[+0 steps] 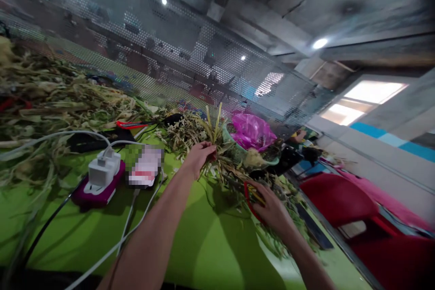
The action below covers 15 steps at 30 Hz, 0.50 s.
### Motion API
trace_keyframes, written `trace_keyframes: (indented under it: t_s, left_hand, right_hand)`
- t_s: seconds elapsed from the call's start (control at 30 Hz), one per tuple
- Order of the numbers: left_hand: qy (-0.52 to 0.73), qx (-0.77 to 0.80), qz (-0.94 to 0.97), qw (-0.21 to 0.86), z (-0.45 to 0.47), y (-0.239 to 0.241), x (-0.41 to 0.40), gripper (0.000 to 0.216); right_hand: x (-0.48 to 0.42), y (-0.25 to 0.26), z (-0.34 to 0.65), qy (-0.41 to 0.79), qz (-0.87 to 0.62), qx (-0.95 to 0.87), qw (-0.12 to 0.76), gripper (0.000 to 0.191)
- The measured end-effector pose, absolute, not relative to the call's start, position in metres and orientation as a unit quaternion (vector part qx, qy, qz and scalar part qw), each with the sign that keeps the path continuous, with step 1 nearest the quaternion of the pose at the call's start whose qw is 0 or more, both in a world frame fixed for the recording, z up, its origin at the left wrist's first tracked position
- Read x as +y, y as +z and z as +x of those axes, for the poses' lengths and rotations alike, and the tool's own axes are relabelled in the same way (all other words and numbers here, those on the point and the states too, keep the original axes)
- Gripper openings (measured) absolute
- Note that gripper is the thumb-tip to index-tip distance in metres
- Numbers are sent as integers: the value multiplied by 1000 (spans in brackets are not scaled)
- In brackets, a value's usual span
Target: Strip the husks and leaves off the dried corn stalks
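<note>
Green tbl: L hand clamped on 1 stem bunch, R hand round 1 pr scissors

Right hand partly hides the red-handled tool — a chair past the right edge of the surface is cut off.

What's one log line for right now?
left hand: holds stems | right hand: holds scissors | bowl: pink bag inside
</note>
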State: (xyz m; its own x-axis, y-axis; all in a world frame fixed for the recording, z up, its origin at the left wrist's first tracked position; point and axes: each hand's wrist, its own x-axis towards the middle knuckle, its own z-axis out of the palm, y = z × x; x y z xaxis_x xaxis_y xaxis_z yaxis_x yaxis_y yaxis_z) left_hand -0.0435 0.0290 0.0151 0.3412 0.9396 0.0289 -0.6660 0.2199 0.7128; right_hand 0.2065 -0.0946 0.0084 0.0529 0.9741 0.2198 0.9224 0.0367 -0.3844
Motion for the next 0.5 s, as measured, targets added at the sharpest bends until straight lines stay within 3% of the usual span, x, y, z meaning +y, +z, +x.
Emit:
trace_keyframes:
  t_s: [0.3,0.5]
  left_hand:
    - [513,175,290,789,-46,17,26,13]
    - [487,160,255,820,-41,12,28,11]
  right_hand:
    - [-92,9,197,259,-659,-587,391,57]
    - [-83,11,178,202,-636,-662,340,54]
